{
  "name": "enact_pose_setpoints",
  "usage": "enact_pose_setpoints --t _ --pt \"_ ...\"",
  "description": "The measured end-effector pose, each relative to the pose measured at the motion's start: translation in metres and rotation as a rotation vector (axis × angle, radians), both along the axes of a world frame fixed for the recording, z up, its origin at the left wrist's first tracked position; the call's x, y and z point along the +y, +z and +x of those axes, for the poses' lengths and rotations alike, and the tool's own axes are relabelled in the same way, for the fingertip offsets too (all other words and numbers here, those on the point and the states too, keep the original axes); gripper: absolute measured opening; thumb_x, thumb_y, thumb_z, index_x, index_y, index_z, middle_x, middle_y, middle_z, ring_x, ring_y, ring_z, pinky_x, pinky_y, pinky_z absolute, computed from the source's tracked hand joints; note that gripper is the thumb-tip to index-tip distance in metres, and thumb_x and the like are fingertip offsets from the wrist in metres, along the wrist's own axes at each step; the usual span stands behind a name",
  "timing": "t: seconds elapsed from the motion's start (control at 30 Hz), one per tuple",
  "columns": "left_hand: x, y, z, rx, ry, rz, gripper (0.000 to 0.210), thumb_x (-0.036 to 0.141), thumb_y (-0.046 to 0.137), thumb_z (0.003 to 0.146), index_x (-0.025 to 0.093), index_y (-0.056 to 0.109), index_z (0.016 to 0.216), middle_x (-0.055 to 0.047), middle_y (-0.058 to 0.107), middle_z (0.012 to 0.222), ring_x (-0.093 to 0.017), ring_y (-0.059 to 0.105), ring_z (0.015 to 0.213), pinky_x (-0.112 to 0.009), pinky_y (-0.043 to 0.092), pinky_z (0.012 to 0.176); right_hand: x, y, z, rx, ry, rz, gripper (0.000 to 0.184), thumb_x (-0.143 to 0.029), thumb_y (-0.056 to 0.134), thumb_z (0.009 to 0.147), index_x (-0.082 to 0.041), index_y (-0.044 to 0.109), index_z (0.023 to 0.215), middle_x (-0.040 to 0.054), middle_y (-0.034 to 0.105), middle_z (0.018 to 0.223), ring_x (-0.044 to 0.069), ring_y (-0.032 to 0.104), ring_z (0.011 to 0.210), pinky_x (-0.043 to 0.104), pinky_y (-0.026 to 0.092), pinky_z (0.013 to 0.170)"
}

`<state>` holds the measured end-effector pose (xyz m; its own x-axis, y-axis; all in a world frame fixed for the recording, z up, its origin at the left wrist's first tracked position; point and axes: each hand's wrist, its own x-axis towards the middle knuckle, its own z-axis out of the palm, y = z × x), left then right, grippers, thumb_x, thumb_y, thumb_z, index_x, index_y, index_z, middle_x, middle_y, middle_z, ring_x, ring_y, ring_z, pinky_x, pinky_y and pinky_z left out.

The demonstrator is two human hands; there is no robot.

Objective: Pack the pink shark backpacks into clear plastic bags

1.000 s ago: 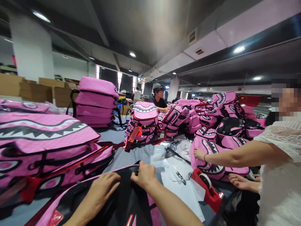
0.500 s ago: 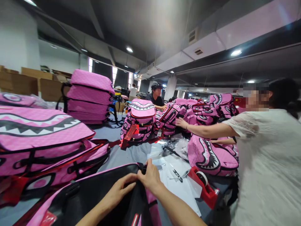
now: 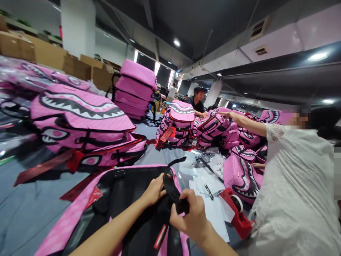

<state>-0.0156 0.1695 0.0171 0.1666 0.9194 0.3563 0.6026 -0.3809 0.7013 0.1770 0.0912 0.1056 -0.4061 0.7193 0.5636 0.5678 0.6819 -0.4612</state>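
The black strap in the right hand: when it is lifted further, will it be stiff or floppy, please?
The black strap is probably flexible, since it bends above the right hand. Its thin end may be slightly springy, as it seems to arc outward unsupported. It looks light, being narrow beside the backpack.

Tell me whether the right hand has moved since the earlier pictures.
Yes: the right hand has shifted rightward and back, closer to the red tape dispenser.

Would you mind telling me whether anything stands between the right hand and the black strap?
Nothing visible does: the right hand grips the black strap directly, over the pink backpack, with the left hand near the strap's upper part.
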Motion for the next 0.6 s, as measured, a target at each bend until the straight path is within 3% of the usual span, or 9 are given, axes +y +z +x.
enact_pose_setpoints --t 0.1,0.2,0.27,0.33,0.4,0.5,0.6 --pt "-0.027 0.02 0.0 -0.016 0.032 0.077 0.023 0.035 0.058 0.088 0.023 0.065 0.106 -0.008 0.07 0.107 -0.028 0.069 0.101 -0.04 0.054 0.093 0.008 0.028 0.005 0.178 -0.089 -0.093 0.015 -0.034 0.058 0.08 -0.024 0.051 0.088 -0.0068 0.048 0.058 0.012 0.044 0.044 0.024 0.039 0.048" --pt "-0.05 0.047 0.003 -0.088 0.167 0.324 0.036 0.043 0.059 0.087 0.025 0.067 0.117 -0.012 0.066 0.13 -0.034 0.058 0.126 -0.05 0.043 0.113 0.02 0.052 -0.002 0.2 -0.015 -0.105 0.016 -0.035 0.06 0.078 -0.023 0.05 0.075 -0.0064 0.047 0.06 0.01 0.044 0.052 0.023 0.036 0.053" --pt "-0.055 0.062 0.006 -0.17 0.097 0.335 0.042 0.042 0.058 0.084 0.026 0.068 0.122 -0.01 0.068 0.132 -0.035 0.055 0.132 -0.052 0.04 0.117 0.028 0.064 -0.011 0.165 0.093 -0.108 0.02 -0.036 0.066 0.076 -0.022 0.051 0.073 -0.0066 0.049 0.063 0.01 0.046 0.057 0.022 0.037 0.057" --pt "-0.056 0.069 0.008 -0.24 -0.047 0.202 0.041 0.043 0.052 0.085 0.027 0.073 0.117 -0.006 0.076 0.117 -0.034 0.066 0.118 -0.047 0.05 0.108 0.038 0.073 -0.019 0.178 0.17 -0.173 0.027 -0.042 0.073 0.075 -0.022 0.054 0.074 -0.0068 0.05 0.065 0.009 0.047 0.06 0.022 0.037 0.057" --pt "-0.058 0.069 0.006 -0.311 -0.04 0.094 0.042 0.051 0.054 0.083 0.029 0.076 0.11 -0.003 0.08 0.106 -0.033 0.072 0.104 -0.041 0.057 0.097 0.05 0.079 -0.02 0.232 0.228 -0.327 0.04 -0.053 0.08 0.071 -0.021 0.055 0.077 -0.0073 0.05 0.064 0.009 0.048 0.059 0.021 0.036 0.054" --pt "-0.073 0.054 -0.001 -0.418 0.119 -0.061 0.046 0.063 0.067 0.067 0.032 0.079 0.099 -0.001 0.081 0.098 -0.036 0.074 0.096 -0.041 0.06 0.089 0.069 0.084 -0.014 0.251 0.396 -0.573 0.056 -0.064 0.083 0.065 -0.022 0.054 0.088 -0.0089 0.051 0.063 0.01 0.049 0.054 0.022 0.039 0.05" --pt "-0.104 0.022 0.0 -0.513 0.028 -0.32 0.047 0.069 0.07 0.061 0.031 0.08 0.088 -0.003 0.081 0.085 -0.038 0.075 0.087 -0.047 0.063 0.081 0.089 0.082 -0.016 0.156 0.452 -0.553 0.053 -0.064 0.079 0.074 -0.021 0.055 0.095 -0.0099 0.05 0.063 0.01 0.049 0.055 0.022 0.04 0.053"
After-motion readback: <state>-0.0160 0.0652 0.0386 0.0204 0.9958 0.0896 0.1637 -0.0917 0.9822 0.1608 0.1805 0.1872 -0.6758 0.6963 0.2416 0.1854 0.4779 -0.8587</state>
